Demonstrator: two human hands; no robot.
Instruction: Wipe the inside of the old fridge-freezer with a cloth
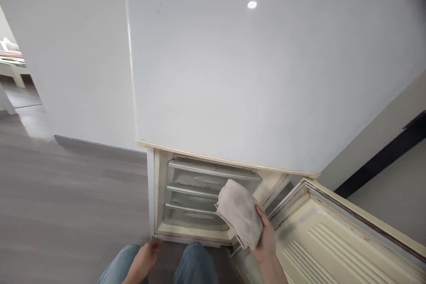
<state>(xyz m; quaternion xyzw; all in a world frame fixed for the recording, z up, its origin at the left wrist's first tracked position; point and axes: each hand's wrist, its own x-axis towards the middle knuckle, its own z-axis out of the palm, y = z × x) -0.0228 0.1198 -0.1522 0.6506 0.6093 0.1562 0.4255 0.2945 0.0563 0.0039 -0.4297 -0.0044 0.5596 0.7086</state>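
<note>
A folded, greyish-white cloth (240, 213) sits in the right hand (266, 239), whose fingers close around its lower right edge while the rest of the cloth spreads up and to the left, in front of the open lower compartment of a fridge (233, 75). Behind the cloth, that compartment shows three clear drawers (196, 191) stacked one above the other, their fronts frosted and pale. The lower door (333, 239) stands swung open to the right, its ribbed cream inner lining facing up toward the camera, just beside the right wrist. The upper door is closed and fills most of the view, white with a few small dark marks. The left hand (146, 255) rests low on the left knee of a pair of blue jeans (196, 264), fingers loosely curled and holding nothing. Grey wood-look floor (66, 195) stretches to the left, meeting a white wall (76, 53) with a grey skirting board
</note>
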